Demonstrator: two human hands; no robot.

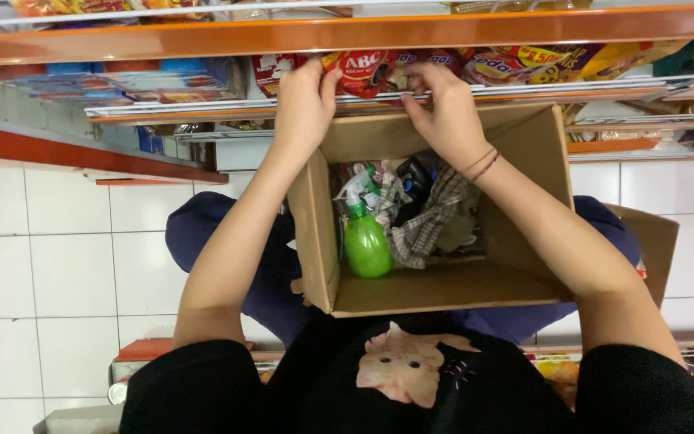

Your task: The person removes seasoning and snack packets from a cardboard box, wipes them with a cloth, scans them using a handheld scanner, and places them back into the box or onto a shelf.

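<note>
A: Gripping what?
B: Left hand (305,104) and right hand (443,108), fingers clamped on red sachet (363,71), far shelf (347,36).
A: Box (435,289)?
B: Near; holds green bottle (365,241), checked cloth (427,221).

**Red sachets at the shelf edge, open box below**

A red sauce sachet (361,71) with a white oval label stands upright at the front of the shelf row, pinched at its top edge by fingers from both sides. A second red packet (271,72) stands just beside it, partly hidden behind the hand. Just below them sits an open brown cardboard box (443,289), flaps up, holding a green spray bottle (365,241) lying against its wall beside a crumpled checked cloth (427,221).
</note>
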